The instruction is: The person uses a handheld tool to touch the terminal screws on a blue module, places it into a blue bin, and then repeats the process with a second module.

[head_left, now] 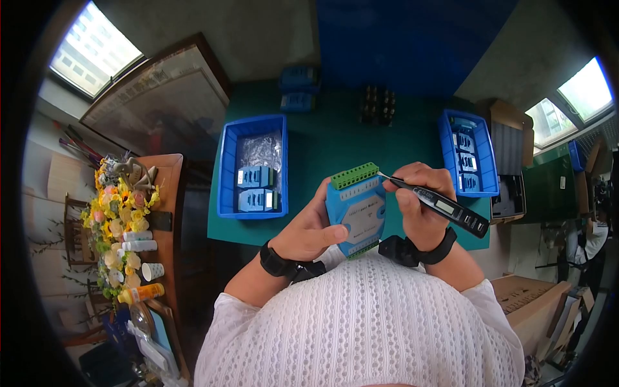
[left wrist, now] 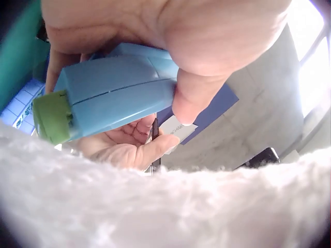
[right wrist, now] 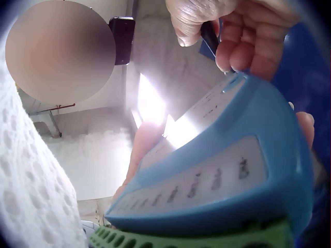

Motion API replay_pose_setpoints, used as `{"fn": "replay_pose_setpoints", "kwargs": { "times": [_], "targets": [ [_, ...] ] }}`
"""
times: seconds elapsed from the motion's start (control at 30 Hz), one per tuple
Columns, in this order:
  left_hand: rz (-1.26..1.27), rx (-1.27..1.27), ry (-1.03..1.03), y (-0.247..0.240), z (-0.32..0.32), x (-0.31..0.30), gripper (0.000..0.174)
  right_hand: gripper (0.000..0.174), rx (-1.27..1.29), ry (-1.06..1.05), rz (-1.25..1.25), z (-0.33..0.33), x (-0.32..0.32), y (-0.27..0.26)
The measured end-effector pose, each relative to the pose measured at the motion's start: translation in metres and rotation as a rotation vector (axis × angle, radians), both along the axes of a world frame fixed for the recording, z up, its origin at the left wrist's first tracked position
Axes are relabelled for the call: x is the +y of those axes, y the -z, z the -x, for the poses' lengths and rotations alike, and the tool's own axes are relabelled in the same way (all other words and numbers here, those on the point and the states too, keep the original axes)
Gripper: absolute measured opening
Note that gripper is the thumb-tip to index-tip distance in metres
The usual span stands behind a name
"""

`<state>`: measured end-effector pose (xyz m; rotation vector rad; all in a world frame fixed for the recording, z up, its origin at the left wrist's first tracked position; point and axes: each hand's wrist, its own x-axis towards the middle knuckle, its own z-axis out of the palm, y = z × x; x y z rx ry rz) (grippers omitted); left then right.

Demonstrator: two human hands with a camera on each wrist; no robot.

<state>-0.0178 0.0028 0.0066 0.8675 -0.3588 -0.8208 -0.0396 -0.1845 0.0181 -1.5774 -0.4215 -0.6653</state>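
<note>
A light-blue electronic module (head_left: 364,226) with a white label is held in my left hand (head_left: 308,222) close before my chest, thumb across its front edge. Green screw terminal blocks (head_left: 354,175) line its upper end and lower end. My right hand (head_left: 422,216) grips a black voltage tester screwdriver (head_left: 474,221) with a small display, its thin tip right at the right end of the upper block. In the left wrist view, the left thumb (left wrist: 196,95) presses the module's side (left wrist: 124,90). In the right wrist view, the printed face (right wrist: 207,181) shows below the right fingers (right wrist: 253,46).
On the green table (head_left: 316,138), a blue bin (head_left: 226,171) with modules stands left and another blue bin (head_left: 492,155) of modules right. More modules (head_left: 298,101) and dark metal-topped parts (head_left: 377,106) sit at the back. A wooden table (head_left: 171,171) with flowers is far left.
</note>
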Motion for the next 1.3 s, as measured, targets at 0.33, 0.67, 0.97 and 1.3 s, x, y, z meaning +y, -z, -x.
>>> {"fn": "replay_pose_setpoints", "kwargs": {
  "times": [0.33, 0.67, 0.97, 1.3],
  "targets": [
    [0.025, 0.008, 0.004, -0.001, -0.001, 0.002, 0.083, 0.022, 0.054, -0.048, -0.088, 0.002, 0.001, -0.002],
    [0.014, -0.083, -0.061, 0.005, 0.001, -0.002, 0.083, 0.021, 0.046, -0.052, -0.111, 0.002, 0.002, -0.004],
    [0.012, -0.095, -0.053, 0.007, 0.0, 0.001, 0.084, 0.018, 0.108, -0.04, -0.028, 0.005, 0.003, -0.009],
    [0.08, 0.055, -0.042, 0.009, 0.003, -0.001, 0.086, 0.015, 0.022, 0.079, 0.237, 0.002, 0.001, -0.016]
  ]
}}
